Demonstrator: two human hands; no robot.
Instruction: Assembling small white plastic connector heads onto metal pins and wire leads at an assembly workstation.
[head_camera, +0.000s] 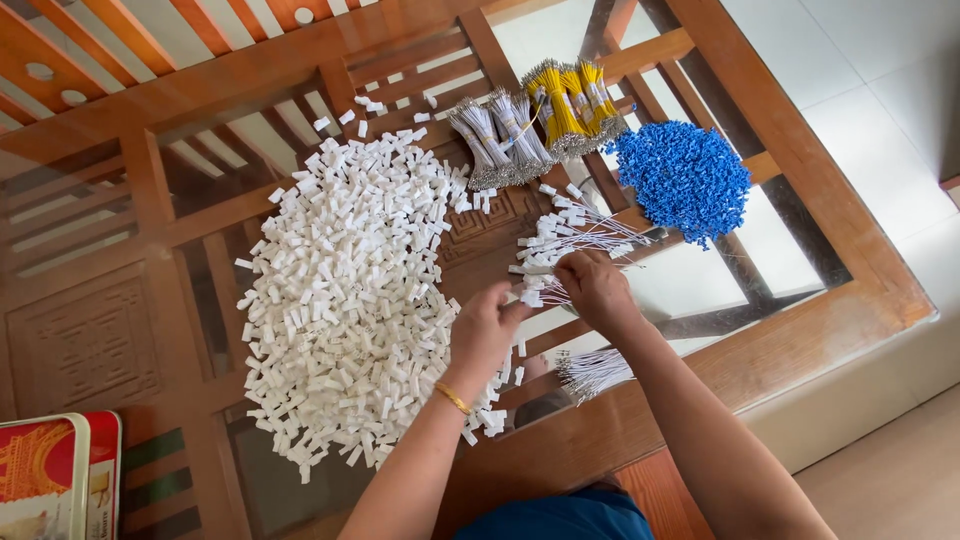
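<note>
Left hand (482, 335) rested loosely curled at the edge of the white connector pile (350, 290); right hand (592, 285) pinched a white wire (585, 235) on the table (800, 150).

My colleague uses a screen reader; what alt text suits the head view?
Two hands, left hand and right hand, work thin white wires beside a large pile of white plastic pieces on a glass-topped wooden table. Blue pieces lie beyond.
</note>
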